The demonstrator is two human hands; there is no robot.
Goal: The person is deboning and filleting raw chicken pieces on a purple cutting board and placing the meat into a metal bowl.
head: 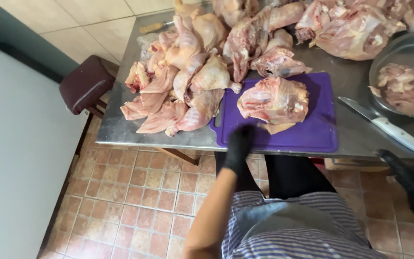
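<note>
Left hand (pixel 239 146), in a black glove, reached up to the near edge of the purple cutting board (pixel 318 129), fingers blurred and loosely together, clamped on nothing; just short of the chicken carcass piece (pixel 274 100). Right hand (pixel 395 162), also gloved in black, hung below the near edge of the steel tabletop (pixel 348 81) at its right end, blurred, so cannot tell whether apart or together; held nothing visible. Carcass piece lay on the board's left half, the board itself flush with the near edge, mid-table. White-handled knife (pixel 384 125) rested bare on the metal just right of the board, blade pointing toward the far left. Steel bowl (pixel 410 52) of meat scraps stood near the right edge, behind the knife. Heap of cut chicken legs and quarters (pixel 178 81) covered the near left corner, touching the board's left side. More whole carcasses (pixel 348 26) lined the far edge.
</note>
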